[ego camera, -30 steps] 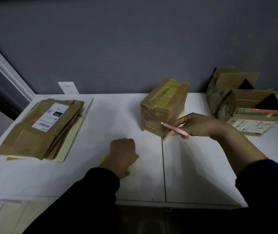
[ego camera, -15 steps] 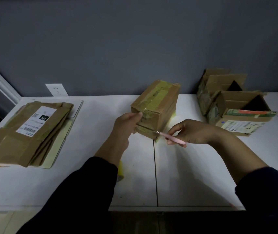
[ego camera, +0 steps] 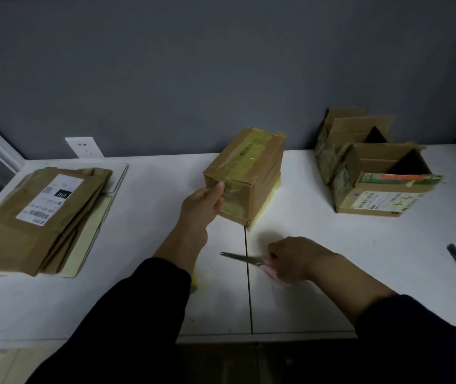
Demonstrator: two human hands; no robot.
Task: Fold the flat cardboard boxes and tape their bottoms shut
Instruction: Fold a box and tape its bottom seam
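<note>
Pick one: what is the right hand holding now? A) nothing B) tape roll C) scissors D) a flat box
C: the right hand grips the pink handles of the scissors, with the blades pointing left just above the table, while the left hand holds the taped box.

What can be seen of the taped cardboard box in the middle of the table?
The taped box is brown, worn cardboard, folded and closed, standing on the white table near its middle seam. A yellowish tape strip runs along its top and down the near end. The left hand grips its near left corner, thumb on the taped end.
</note>
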